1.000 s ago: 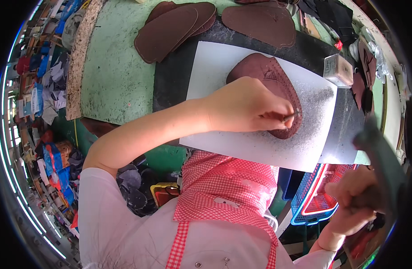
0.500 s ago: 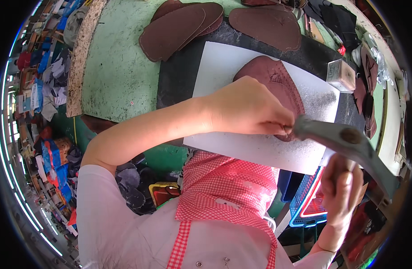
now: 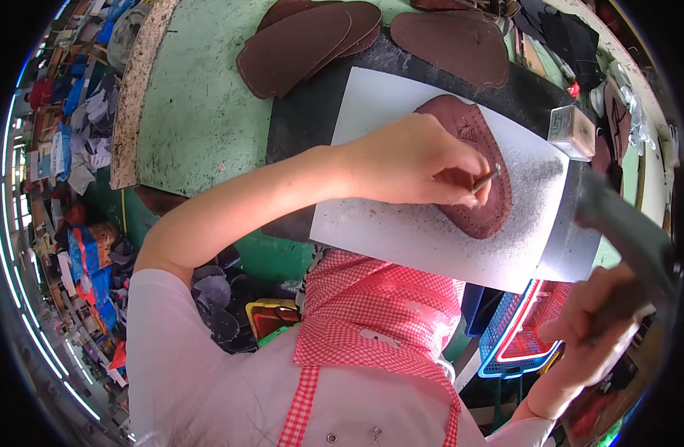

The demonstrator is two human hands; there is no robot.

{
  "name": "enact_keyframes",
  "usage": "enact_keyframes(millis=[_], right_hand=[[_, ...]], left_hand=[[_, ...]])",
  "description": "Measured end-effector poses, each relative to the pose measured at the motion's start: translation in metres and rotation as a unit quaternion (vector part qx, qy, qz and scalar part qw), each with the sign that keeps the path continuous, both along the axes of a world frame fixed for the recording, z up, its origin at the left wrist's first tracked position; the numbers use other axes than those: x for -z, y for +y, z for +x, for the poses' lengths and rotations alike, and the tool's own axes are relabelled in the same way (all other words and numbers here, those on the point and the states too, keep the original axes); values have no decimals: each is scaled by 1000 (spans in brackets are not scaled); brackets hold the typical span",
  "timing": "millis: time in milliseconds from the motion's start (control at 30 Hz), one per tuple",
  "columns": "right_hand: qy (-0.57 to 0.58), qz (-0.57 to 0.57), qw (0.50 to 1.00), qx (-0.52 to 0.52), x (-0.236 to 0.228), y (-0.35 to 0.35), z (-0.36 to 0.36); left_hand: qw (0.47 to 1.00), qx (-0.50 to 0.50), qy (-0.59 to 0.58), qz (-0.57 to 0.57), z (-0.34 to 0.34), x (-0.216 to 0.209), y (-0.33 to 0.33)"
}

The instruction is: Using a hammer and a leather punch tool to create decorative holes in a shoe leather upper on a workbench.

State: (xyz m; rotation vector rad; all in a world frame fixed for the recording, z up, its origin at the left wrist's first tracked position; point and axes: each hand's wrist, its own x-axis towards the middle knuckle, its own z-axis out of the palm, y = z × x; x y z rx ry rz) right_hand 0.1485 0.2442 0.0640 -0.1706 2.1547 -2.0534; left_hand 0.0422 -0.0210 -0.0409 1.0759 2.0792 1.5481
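Note:
Fingers closed, my left hand [image 3: 424,164] grips a thin metal punch [image 3: 488,176] over a brown leather piece [image 3: 472,212]. Small holes run along that piece's edge, and part of it is hidden under my hand. It lies on a white board [image 3: 394,231] sprinkled with dark specks. To the right, away from the leather, my right hand [image 3: 599,328] is wrapped around the handle of a hammer [image 3: 632,235]. The hammer's grey head is raised and blurred.
A black mat [image 3: 304,123] lies beneath the board on a green table [image 3: 208,89]. Brown leather pieces [image 3: 293,52] are stacked at the far side, with another leather piece [image 3: 453,45] beside them. A small clear box [image 3: 573,132] stands at the board's right corner. Plastic baskets [image 3: 509,339] sit below.
The hammer has swung away to the right, off the top of the punch. My left hand has shifted slightly, showing the punch and more of the leather's lower part.

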Motion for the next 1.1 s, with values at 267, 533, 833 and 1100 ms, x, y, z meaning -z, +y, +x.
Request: enact_keyframes(millis=[267, 533, 833, 1100], right_hand=[[106, 125, 986, 35, -8, 36, 22], [-9, 157, 985, 72, -8, -19, -1], [-25, 259, 965, 40, 7, -39, -7], [-65, -52, 984, -154, -5, 16, -22]], left_hand=[[997, 26, 63, -42, 0, -10, 4], [999, 17, -34, 1, -5, 1, -4], [969, 63, 179, -156, -5, -15, -8], [993, 47, 105, -39, -8, -9, -7]])
